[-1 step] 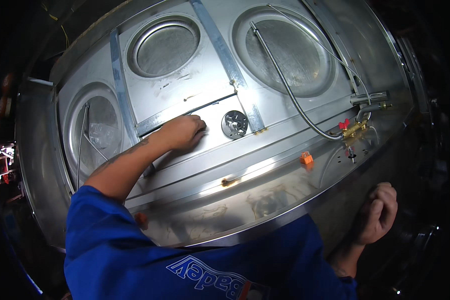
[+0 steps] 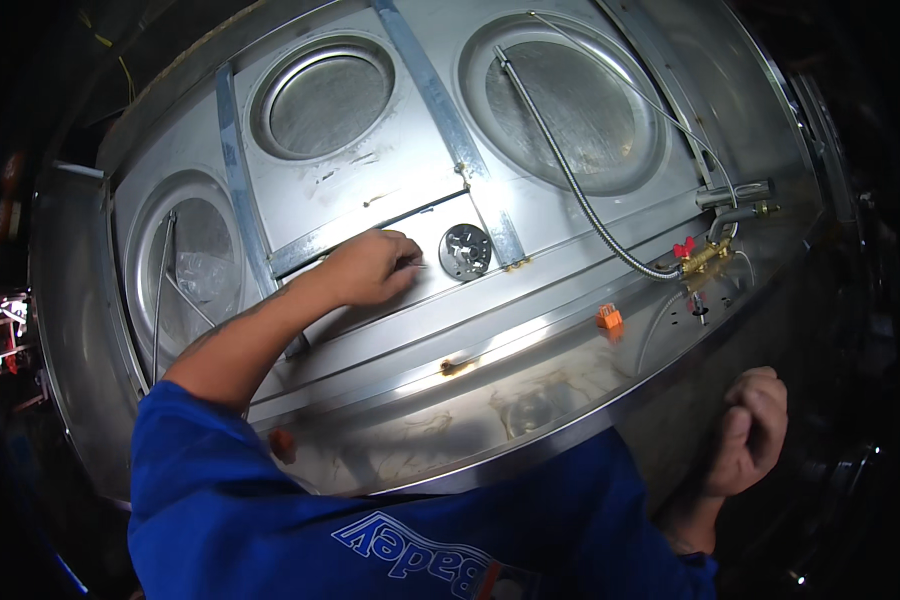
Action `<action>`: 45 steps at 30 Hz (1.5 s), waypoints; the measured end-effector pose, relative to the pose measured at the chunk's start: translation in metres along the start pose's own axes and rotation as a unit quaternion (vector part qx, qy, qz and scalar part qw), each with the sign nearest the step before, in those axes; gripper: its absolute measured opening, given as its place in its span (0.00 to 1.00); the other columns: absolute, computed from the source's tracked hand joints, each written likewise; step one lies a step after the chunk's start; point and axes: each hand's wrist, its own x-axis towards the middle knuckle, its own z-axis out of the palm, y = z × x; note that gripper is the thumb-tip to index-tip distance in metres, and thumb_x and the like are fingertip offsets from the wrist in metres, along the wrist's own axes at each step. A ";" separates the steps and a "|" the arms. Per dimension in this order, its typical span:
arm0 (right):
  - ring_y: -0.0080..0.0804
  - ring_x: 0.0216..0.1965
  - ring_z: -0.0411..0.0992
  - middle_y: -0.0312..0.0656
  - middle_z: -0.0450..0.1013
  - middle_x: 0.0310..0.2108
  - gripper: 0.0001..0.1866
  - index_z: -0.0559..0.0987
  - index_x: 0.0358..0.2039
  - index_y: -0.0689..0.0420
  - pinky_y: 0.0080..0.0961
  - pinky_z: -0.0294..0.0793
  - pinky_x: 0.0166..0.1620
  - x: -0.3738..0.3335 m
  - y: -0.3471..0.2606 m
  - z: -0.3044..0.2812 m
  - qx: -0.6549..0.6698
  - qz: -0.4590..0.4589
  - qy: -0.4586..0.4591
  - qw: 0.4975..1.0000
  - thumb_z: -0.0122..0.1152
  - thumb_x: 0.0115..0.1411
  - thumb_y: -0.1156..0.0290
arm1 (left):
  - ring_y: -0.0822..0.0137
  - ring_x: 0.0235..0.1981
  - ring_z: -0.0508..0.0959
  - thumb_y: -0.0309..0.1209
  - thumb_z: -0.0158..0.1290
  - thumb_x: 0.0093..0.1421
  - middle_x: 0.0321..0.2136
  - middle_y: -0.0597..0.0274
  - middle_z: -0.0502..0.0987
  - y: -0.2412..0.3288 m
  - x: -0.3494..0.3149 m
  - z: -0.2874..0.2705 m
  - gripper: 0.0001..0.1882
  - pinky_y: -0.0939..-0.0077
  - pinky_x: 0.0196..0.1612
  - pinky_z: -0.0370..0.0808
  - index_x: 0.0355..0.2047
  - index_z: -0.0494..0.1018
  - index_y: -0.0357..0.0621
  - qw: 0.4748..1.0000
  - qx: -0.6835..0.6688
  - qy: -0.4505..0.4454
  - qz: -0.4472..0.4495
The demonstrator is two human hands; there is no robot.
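My left hand (image 2: 375, 268) reaches over the bright metal panel, its fingers curled and pressed together. Something small and thin may stick out at the fingertips, but I cannot make it out. Just to its right lies a round dark disc with holes (image 2: 465, 252), apart from the fingers. My right hand (image 2: 755, 432) is held past the panel's near edge at the right, its fingers curled in; whatever it holds, if anything, is hidden. A brass valve manifold with red knobs (image 2: 708, 258) is fixed at the right, with a ribbed metal hose (image 2: 580, 185) running from it.
Large round recesses, one of them (image 2: 332, 100) at the back, are pressed into the steel sheet. Metal strips (image 2: 438, 90) cross it. A small orange connector block (image 2: 608, 317) is near the front edge. A clear plastic bag (image 2: 207, 275) lies in the left recess.
My left hand has shifted slightly right, closer to the dark disc. My right hand has moved a little left and turned slightly. The whole view has shifted slightly.
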 end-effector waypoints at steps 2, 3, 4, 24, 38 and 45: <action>0.31 0.25 0.68 0.45 0.72 0.30 0.15 0.77 0.44 0.63 0.26 0.69 0.30 0.017 -0.027 0.015 -0.027 -0.036 -0.091 0.995 0.65 0.64 0.66 | 0.71 0.32 0.80 0.25 0.59 0.61 0.30 0.59 0.81 0.062 -0.003 -0.023 0.08 0.77 0.39 0.76 0.41 0.79 0.36 0.931 -0.364 -0.008 -0.030; 0.33 0.25 0.71 0.45 0.74 0.29 0.16 0.78 0.44 0.64 0.27 0.71 0.28 0.025 -0.034 0.025 0.014 -0.051 -0.125 0.991 0.68 0.61 0.66 | 0.79 0.32 0.78 0.26 0.62 0.61 0.31 0.63 0.82 0.092 -0.010 -0.033 0.08 0.82 0.37 0.74 0.39 0.80 0.36 0.884 -0.463 -0.032 0.053; 0.35 0.25 0.75 0.45 0.75 0.29 0.17 0.78 0.43 0.64 0.28 0.74 0.26 0.032 -0.040 0.035 0.048 -0.063 -0.173 0.982 0.71 0.59 0.66 | 0.74 0.31 0.81 0.24 0.64 0.58 0.30 0.59 0.83 0.119 -0.019 -0.047 0.06 0.79 0.36 0.76 0.36 0.81 0.37 0.900 -0.404 -0.038 0.156; 0.34 0.24 0.76 0.53 0.70 0.36 0.09 0.65 0.35 0.61 0.25 0.80 0.27 -0.019 -0.022 0.006 0.407 0.343 0.070 0.843 0.56 0.64 0.73 | 0.45 0.36 0.80 0.37 0.58 0.58 0.32 0.48 0.79 -0.016 -0.048 0.006 0.14 0.54 0.42 0.78 0.39 0.80 0.40 0.959 0.197 -0.094 -0.179; 0.26 0.33 0.79 0.43 0.77 0.34 0.07 0.77 0.41 0.64 0.21 0.80 0.35 -0.080 0.054 0.017 0.434 0.461 0.147 0.760 0.62 0.66 0.75 | 0.44 0.36 0.81 0.27 0.58 0.58 0.36 0.46 0.81 -0.082 -0.082 0.059 0.11 0.57 0.41 0.78 0.41 0.81 0.39 0.986 0.161 0.010 -0.043; 0.27 0.34 0.79 0.44 0.78 0.33 0.08 0.77 0.40 0.65 0.22 0.81 0.37 -0.072 0.054 0.029 0.466 0.440 0.149 0.753 0.63 0.65 0.74 | 0.59 0.34 0.81 0.22 0.59 0.57 0.34 0.53 0.81 -0.089 -0.075 0.046 0.11 0.67 0.38 0.77 0.41 0.80 0.37 0.985 0.159 0.047 -0.055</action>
